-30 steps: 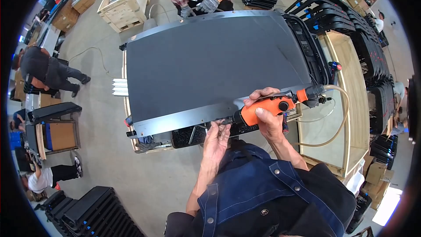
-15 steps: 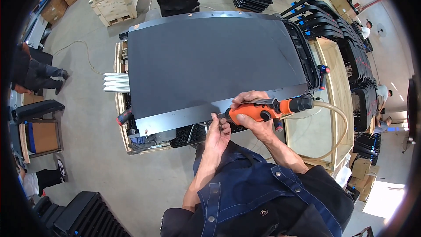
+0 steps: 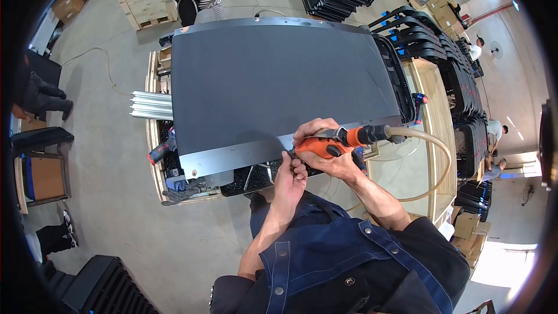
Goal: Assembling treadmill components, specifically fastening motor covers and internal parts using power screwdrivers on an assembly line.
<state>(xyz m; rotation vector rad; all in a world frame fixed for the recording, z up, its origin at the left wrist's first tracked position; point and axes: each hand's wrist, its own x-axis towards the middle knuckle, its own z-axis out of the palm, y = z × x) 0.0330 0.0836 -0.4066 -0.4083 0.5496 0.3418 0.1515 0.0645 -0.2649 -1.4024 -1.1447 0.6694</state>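
One orange power tool point(image 3: 317, 146) sat gripped in right hand point(image 3: 338, 166).
Left hand point(image 3: 290, 180) curled at its nose, couldn't tell if holding; dark panel point(image 3: 279, 78) lay beyond grip.

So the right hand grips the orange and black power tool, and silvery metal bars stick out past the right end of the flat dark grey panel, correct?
Not quite: the head view shows the silvery metal bars sticking out past the left end of the dark grey panel. The right hand does grip the orange and black power tool.
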